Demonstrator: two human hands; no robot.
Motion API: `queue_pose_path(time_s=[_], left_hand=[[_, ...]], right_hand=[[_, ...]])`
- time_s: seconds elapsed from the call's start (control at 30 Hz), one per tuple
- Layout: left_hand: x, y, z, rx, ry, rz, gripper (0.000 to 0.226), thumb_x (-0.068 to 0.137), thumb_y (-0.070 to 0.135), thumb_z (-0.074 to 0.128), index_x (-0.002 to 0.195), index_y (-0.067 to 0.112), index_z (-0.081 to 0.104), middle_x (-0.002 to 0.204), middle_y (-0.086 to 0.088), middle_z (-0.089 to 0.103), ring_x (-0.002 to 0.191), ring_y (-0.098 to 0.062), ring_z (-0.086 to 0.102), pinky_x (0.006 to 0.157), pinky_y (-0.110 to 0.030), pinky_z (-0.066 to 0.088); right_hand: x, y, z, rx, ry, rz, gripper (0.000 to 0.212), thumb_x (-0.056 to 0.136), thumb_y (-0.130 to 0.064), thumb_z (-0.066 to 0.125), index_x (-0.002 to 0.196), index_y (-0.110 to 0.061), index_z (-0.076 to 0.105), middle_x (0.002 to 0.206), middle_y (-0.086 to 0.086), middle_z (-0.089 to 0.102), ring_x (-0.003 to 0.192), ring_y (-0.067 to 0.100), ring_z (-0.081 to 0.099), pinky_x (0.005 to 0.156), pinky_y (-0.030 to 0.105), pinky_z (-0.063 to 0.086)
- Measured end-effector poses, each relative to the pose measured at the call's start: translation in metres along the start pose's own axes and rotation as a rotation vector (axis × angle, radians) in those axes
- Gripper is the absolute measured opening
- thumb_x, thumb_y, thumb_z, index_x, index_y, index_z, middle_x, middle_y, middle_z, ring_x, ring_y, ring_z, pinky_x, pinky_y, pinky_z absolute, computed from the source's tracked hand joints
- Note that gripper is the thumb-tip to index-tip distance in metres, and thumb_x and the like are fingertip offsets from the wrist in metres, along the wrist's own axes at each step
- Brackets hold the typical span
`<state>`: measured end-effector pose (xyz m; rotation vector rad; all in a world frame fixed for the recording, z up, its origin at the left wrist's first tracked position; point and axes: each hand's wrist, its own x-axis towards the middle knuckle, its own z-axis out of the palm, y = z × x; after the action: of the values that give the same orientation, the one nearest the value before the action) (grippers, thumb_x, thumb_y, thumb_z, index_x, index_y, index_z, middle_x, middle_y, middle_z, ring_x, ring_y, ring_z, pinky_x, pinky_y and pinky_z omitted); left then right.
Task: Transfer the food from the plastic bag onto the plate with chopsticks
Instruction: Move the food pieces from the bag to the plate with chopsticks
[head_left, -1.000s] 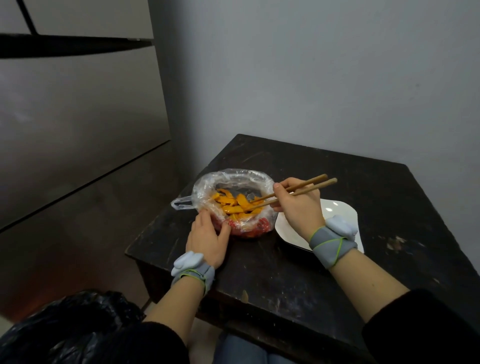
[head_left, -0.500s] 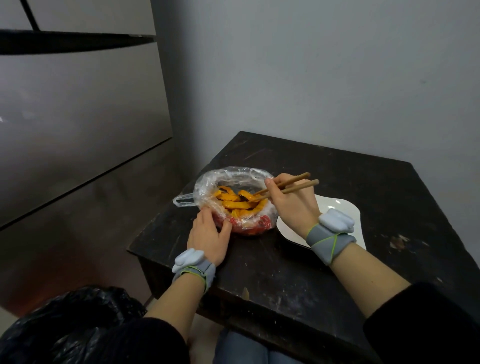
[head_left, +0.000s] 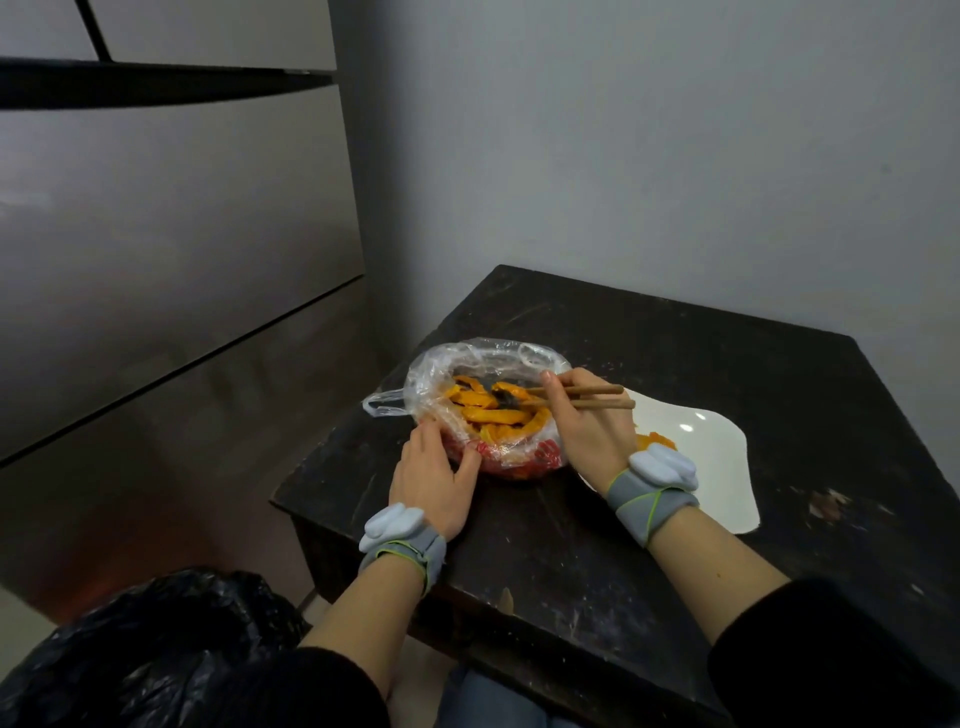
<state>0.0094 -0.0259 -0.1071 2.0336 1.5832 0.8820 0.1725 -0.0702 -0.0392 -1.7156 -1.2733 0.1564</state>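
Note:
A clear plastic bag (head_left: 441, 371) sits open on the dark table, filled with orange food strips (head_left: 493, 415) over something red at its base. My left hand (head_left: 434, 478) presses against the bag's near side, fingers on the plastic. My right hand (head_left: 582, 431) grips a pair of wooden chopsticks (head_left: 597, 396), whose tips reach into the orange strips. To the right lies a white plate (head_left: 711, 467); a small orange piece (head_left: 655, 441) shows on it just behind my right wrist.
The black wooden table (head_left: 675, 353) stands in a corner against grey walls. A black plastic bag (head_left: 156, 649) lies low at my left, beside the table's edge. Both wrists wear grey bands with white devices.
My right hand has lowered the chopsticks from a raised angle to nearly level, tips deeper in the food. The left hand stays on the bag.

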Motion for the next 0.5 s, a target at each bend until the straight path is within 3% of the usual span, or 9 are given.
queue_pose_path(time_s=[0.23, 0.33, 0.5], left_hand=[[0.001, -0.001, 0.0, 0.01, -0.001, 0.008, 0.038, 0.088, 0.047, 0.048, 0.114, 0.019, 0.047, 0.111, 0.0, 0.052, 0.102, -0.021, 0.051, 0.085, -0.039, 0.045], [0.002, -0.001, 0.001, 0.019, 0.002, 0.004, 0.04, 0.088, 0.047, 0.047, 0.117, 0.019, 0.047, 0.113, -0.001, 0.053, 0.103, -0.021, 0.051, 0.086, -0.04, 0.046], [0.001, -0.001, 0.0, 0.024, 0.001, 0.003, 0.04, 0.089, 0.046, 0.048, 0.117, 0.018, 0.047, 0.114, -0.002, 0.053, 0.104, -0.022, 0.051, 0.086, -0.04, 0.046]], right_hand=[[0.008, -0.008, -0.001, 0.034, 0.125, -0.02, 0.04, 0.098, -0.034, 0.051, 0.073, -0.003, 0.059, 0.062, 0.01, 0.061, 0.061, 0.022, 0.059, 0.057, 0.029, 0.043], [0.009, -0.013, -0.003, 0.056, 0.15, -0.032, 0.042, 0.097, -0.033, 0.053, 0.071, -0.001, 0.059, 0.06, 0.01, 0.06, 0.055, 0.016, 0.055, 0.051, 0.017, 0.038], [0.007, -0.019, -0.01, 0.079, 0.199, -0.063, 0.039, 0.098, -0.029, 0.053, 0.068, -0.003, 0.059, 0.058, 0.008, 0.059, 0.052, 0.007, 0.054, 0.049, 0.013, 0.041]])
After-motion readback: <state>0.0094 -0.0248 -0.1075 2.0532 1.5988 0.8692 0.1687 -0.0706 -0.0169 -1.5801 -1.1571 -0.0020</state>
